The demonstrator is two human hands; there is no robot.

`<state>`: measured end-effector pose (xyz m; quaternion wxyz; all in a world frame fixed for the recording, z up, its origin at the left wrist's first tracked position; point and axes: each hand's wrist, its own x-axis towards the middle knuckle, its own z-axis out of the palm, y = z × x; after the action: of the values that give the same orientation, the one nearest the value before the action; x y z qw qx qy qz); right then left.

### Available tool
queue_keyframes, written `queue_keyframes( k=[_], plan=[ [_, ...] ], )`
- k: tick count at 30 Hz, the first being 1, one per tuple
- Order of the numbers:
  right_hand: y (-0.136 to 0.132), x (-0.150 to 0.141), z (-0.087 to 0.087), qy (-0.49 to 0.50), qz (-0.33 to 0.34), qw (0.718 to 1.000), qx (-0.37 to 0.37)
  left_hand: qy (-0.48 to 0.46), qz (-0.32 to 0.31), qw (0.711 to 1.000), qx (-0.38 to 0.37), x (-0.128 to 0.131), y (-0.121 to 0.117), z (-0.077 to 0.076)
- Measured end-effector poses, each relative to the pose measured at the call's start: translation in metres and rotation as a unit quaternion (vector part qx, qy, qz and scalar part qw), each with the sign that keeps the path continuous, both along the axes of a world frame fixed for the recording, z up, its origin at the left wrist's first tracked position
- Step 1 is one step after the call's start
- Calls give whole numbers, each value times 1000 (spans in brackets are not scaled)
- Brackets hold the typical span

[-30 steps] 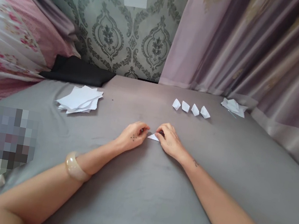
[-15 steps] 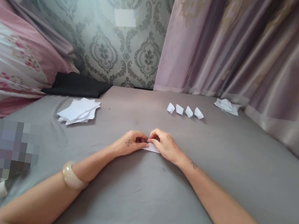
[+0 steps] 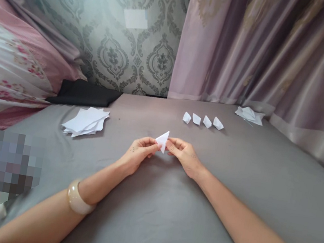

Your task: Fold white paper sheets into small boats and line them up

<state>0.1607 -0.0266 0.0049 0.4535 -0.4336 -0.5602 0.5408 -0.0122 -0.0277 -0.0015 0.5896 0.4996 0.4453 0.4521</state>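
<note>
A small folded white paper triangle (image 3: 163,140) is held up just above the grey sheet (image 3: 145,218). My left hand (image 3: 139,152) pinches its left side and my right hand (image 3: 183,155) pinches its right side, fingers closed on it. A pale bangle (image 3: 77,202) sits on my left wrist. Several finished folded paper pieces (image 3: 203,120) stand in a row on the sheet beyond my hands.
A stack of white paper sheets (image 3: 86,121) lies to the left. A heap of crumpled paper scraps (image 3: 250,114) sits far right by the curtain (image 3: 269,52). A black cloth (image 3: 87,93) and a floral pink pillow (image 3: 9,67) lie at the left.
The paper was pressed flat on the sheet under both hands; now both hands have lifted it and it stands up as a triangle between the fingertips.
</note>
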Motion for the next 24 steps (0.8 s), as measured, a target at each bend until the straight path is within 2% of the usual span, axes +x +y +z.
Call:
queue_keyframes(
  k=[4,8,12,14,18,20,24],
  plan=[
    [-3,-6,-3,-5,-22,999,33,14,-35,999,8,3,-4,1],
    [-2,-6,-9,-40,-32,996,74,43,-5,999,10,4,-6,2],
    [-3,-5,-12,-89,-32,990,109,35,-6,999,27,1,-4,1],
    [-6,-6,-10,-119,-57,983,126,22,2,999,25,0,-1,0],
    [-12,-10,-6,-163,-131,949,236,-55,46,997,12,0,2,-2],
    [-14,-11,-5,-181,-144,931,283,-77,48,996,4,0,1,-2],
    [-16,-10,-7,-234,-158,900,331,-84,58,995,-4,2,0,0]
  ],
)
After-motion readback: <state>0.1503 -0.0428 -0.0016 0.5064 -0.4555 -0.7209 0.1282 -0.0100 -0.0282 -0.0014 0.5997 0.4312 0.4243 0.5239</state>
